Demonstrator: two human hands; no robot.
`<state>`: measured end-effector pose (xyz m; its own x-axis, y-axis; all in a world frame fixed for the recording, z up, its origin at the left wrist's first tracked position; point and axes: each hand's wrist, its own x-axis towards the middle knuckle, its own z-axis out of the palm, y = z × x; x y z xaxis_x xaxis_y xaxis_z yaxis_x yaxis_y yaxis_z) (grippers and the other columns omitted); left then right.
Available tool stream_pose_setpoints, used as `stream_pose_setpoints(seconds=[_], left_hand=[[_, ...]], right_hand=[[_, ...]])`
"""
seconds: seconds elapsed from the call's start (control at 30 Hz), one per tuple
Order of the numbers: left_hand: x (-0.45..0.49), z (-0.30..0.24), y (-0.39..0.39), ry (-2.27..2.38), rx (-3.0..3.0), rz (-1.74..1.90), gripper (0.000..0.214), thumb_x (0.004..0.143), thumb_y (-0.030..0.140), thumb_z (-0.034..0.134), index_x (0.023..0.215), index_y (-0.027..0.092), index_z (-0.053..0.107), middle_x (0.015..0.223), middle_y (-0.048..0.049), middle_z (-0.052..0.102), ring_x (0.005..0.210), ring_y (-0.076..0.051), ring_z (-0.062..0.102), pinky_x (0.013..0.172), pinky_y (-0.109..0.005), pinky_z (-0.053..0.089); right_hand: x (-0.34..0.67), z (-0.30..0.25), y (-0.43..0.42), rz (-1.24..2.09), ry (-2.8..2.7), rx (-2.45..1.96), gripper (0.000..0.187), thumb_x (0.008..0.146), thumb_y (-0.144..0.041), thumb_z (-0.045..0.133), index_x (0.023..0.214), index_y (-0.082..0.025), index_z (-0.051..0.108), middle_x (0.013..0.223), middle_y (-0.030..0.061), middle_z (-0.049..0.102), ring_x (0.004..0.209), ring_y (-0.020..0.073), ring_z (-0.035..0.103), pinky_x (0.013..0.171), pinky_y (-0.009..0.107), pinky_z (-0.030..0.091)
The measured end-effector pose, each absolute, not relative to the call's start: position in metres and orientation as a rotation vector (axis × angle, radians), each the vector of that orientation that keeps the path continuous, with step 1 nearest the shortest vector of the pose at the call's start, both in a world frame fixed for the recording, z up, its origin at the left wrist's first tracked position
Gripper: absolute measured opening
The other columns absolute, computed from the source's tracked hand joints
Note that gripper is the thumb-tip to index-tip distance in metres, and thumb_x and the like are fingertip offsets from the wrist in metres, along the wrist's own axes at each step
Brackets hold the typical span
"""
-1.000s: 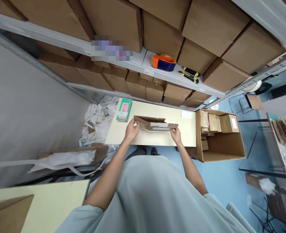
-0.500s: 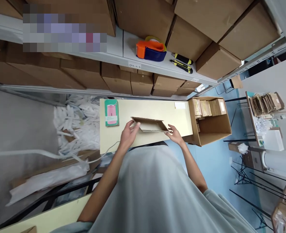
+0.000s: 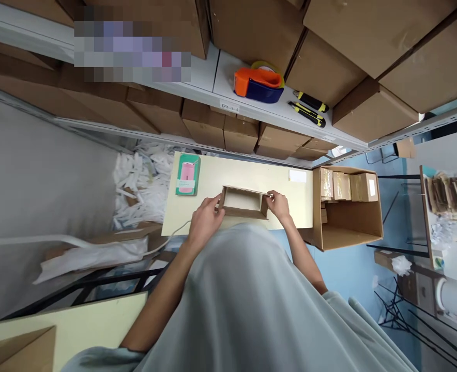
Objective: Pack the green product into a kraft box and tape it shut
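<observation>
Presumably light and dry to the touch, stiff along the board yet apt to fold at the creases. Looking at an open cardboard box [image 3: 244,212], toward the six-o'clock side of the tabletop [image 3: 236,173]; cannot tell whether resting or lifted. Best taken by the short end walls, with no hard squeeze. Gripped at nine o'clock by the left hand [image 3: 206,219], thumb and fingers bent about that end; pinched near two o'clock by the right hand [image 3: 278,205]. Reaching in from six o'clock, forearms spread.
</observation>
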<state>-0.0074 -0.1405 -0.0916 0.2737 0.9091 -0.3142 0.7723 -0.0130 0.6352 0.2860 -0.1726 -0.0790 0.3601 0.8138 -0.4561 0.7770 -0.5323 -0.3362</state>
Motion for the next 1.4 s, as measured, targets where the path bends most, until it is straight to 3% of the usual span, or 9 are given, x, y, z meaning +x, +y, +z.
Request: stream_pose_setpoints(seconds=[0.3, 0.37, 0.5, 0.63, 0.8, 1.0, 1.13, 1.27, 1.4], left_hand=[[0.025, -0.078, -0.157, 1.629, 2.007, -0.029, 0.063, 0.112, 0.030, 0.049, 0.174, 0.020, 0.058, 0.142, -0.0203, 0.071, 0.099, -0.037, 0.081, 0.085, -0.049, 0.066], [0.030, -0.086, -0.156, 1.614, 2.015, 0.042, 0.058, 0.114, 0.036, 0.051, 0.169, 0.022, 0.064, 0.145, -0.0203, 0.069, 0.107, -0.038, 0.079, 0.090, -0.050, 0.067], [0.028, -0.106, -0.151, 1.517, 2.062, 0.262, 0.049, 0.114, 0.049, 0.059, 0.149, 0.022, 0.079, 0.143, -0.0197, 0.070, 0.136, -0.043, 0.069, 0.123, -0.057, 0.059], [0.015, -0.120, -0.148, 1.335, 2.047, 0.284, 0.057, 0.105, 0.069, 0.072, 0.139, 0.025, 0.082, 0.145, -0.0172, 0.067, 0.134, -0.041, 0.068, 0.122, -0.057, 0.061], [0.006, -0.132, -0.146, 1.300, 1.977, 0.410, 0.043, 0.105, 0.055, 0.076, 0.138, 0.026, 0.074, 0.134, -0.0138, 0.071, 0.127, -0.038, 0.074, 0.117, -0.056, 0.065], [0.012, -0.141, -0.147, 1.518, 1.670, 0.598, 0.069, 0.105, 0.036, 0.073, 0.167, 0.024, 0.046, 0.152, -0.0163, 0.065, 0.107, -0.028, 0.084, 0.089, -0.044, 0.073], [0.015, -0.144, -0.146, 1.483, 1.720, 0.598, 0.049, 0.107, 0.036, 0.067, 0.154, 0.025, 0.063, 0.160, -0.0164, 0.063, 0.107, -0.026, 0.084, 0.095, -0.043, 0.072], [0.020, -0.150, -0.143, 1.476, 1.743, 0.515, 0.034, 0.112, 0.046, 0.057, 0.132, 0.024, 0.074, 0.153, -0.0157, 0.071, 0.106, -0.028, 0.083, 0.103, -0.045, 0.070], [0.034, -0.162, -0.140, 1.559, 1.690, 0.501, 0.066, 0.114, 0.056, 0.054, 0.167, 0.018, 0.054, 0.168, -0.0234, 0.067, 0.135, -0.040, 0.079, 0.113, -0.054, 0.067]], right_hand=[[0.303, -0.079, -0.153, 0.868, -1.639, -2.315, 0.055, 0.120, -0.062, 0.059, 0.157, -0.024, 0.075, 0.101, 0.0067, 0.087, 0.111, 0.0312, 0.086, 0.102, 0.037, 0.061], [0.302, -0.084, -0.152, 0.878, -1.656, -2.266, 0.056, 0.123, -0.062, 0.052, 0.155, -0.024, 0.077, 0.107, 0.0082, 0.087, 0.112, 0.0310, 0.085, 0.103, 0.039, 0.061], [0.306, -0.097, -0.152, 0.884, -1.621, -2.199, 0.044, 0.124, -0.049, 0.054, 0.150, -0.025, 0.080, 0.124, 0.0095, 0.085, 0.101, 0.0246, 0.084, 0.103, 0.037, 0.063], [0.312, -0.105, -0.155, 0.911, -1.552, -2.068, 0.040, 0.120, -0.048, 0.061, 0.146, -0.027, 0.084, 0.143, 0.0098, 0.080, 0.088, 0.0183, 0.083, 0.102, 0.035, 0.066], [0.318, -0.107, -0.160, 0.901, -1.499, -2.012, 0.042, 0.119, -0.053, 0.062, 0.144, -0.030, 0.086, 0.143, 0.0098, 0.079, 0.096, 0.0214, 0.086, 0.103, 0.039, 0.069], [0.326, -0.116, -0.176, 0.924, -1.429, -1.866, 0.040, 0.113, -0.051, 0.066, 0.140, -0.032, 0.089, 0.155, 0.0085, 0.075, 0.132, 0.0254, 0.081, 0.103, 0.037, 0.075], [0.324, -0.126, -0.186, 1.003, -1.373, -1.910, 0.035, 0.106, -0.046, 0.075, 0.132, -0.028, 0.090, 0.162, 0.0116, 0.072, 0.138, 0.0277, 0.079, 0.110, 0.042, 0.073], [0.314, -0.132, -0.186, 1.018, -1.327, -1.966, 0.026, 0.105, -0.038, 0.074, 0.124, -0.024, 0.086, 0.150, 0.0121, 0.078, 0.142, 0.0244, 0.076, 0.122, 0.040, 0.066], [0.305, -0.128, -0.186, 0.998, -1.337, -2.009, 0.023, 0.107, -0.036, 0.067, 0.125, -0.026, 0.078, 0.151, 0.0084, 0.079, 0.138, 0.0223, 0.077, 0.126, 0.041, 0.061]])
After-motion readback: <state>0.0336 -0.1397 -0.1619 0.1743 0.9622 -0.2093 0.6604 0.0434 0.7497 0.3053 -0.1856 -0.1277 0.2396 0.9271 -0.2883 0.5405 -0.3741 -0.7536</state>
